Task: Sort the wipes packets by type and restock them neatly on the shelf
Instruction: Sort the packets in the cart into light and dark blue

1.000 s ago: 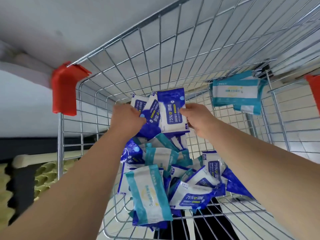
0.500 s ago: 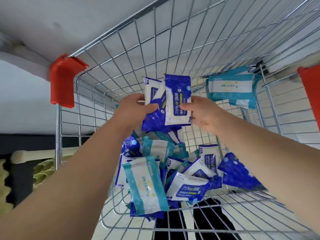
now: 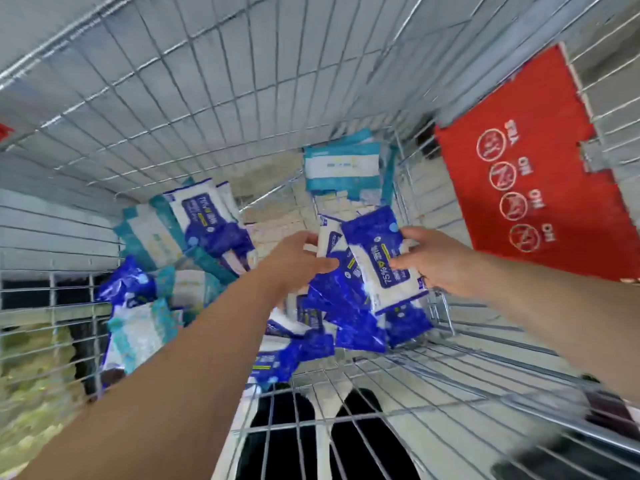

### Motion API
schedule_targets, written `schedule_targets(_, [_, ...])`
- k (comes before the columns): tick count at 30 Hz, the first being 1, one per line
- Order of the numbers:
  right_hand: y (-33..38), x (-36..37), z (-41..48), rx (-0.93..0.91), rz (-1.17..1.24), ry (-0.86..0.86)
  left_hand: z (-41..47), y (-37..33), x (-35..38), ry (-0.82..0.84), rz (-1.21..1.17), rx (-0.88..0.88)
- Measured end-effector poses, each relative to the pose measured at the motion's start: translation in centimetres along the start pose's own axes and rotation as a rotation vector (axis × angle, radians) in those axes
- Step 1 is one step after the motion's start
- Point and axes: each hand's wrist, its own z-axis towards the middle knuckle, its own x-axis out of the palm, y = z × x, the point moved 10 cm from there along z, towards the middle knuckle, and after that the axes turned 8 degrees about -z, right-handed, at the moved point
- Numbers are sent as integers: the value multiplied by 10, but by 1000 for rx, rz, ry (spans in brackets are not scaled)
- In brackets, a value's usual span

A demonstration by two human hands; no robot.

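Head view: both hands reach into a wire trolley (image 3: 207,98) and hold a small bundle of blue packets (image 3: 377,258) between them, lifted above the basket floor near its right side. The right hand (image 3: 440,261) grips the bundle's right edge, thumb on the printed front and fingers curled behind. The left hand (image 3: 294,261) pinches the left edge, thumb across the front and fingertips on the white packet at the back. Directly beneath the bundle lies a loose blue pile (image 3: 346,327) of the same kind, touching the right wire wall. To the left, past the left forearm, a mixed heap (image 3: 207,223) of blue and teal packets leans against the far-left corner. A few teal packets (image 3: 343,164) stand apart against the far wall. A red panel (image 3: 540,168) with round white symbols hangs on the right side. Dark shoes (image 3: 277,441) show through the mesh floor. The picture is motion-blurred, so the small print is unreadable.
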Motion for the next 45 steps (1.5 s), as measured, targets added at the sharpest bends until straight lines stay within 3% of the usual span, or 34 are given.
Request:
schedule_targets(6, [-64, -2, 12, 116, -236, -16, 19, 28, 53, 21, 416, -1])
schedule_targets(11, [-79, 11, 20, 120, -454, 30, 25, 39, 57, 6, 538, -24])
schedule_targets(16, [-57, 7, 20, 20, -626, -12, 25, 47, 59, 60, 546, -13])
schedule_targets(19, [-41, -5, 22, -24, -619, -91, 23, 31, 40, -28, 586, 64])
schedule_targets(23, [3, -4, 19, -226, -708, -180, 7, 15, 15, 8, 931, 152])
schedule_targets(27, [38, 41, 19, -374, -694, -27, -7, 28, -11, 100, 1317, 106])
schedule_targets(31, [50, 90, 31, -413, -704, 99, -11, 36, -19, 113, 1386, 190])
schedule_targets(42, [46, 137, 64, -402, -868, 86, -7, 46, -29, 156, 1278, 284])
schedule_targets(45, [50, 135, 62, -405, -792, 128, -5, 46, -30, 174, 1235, 248])
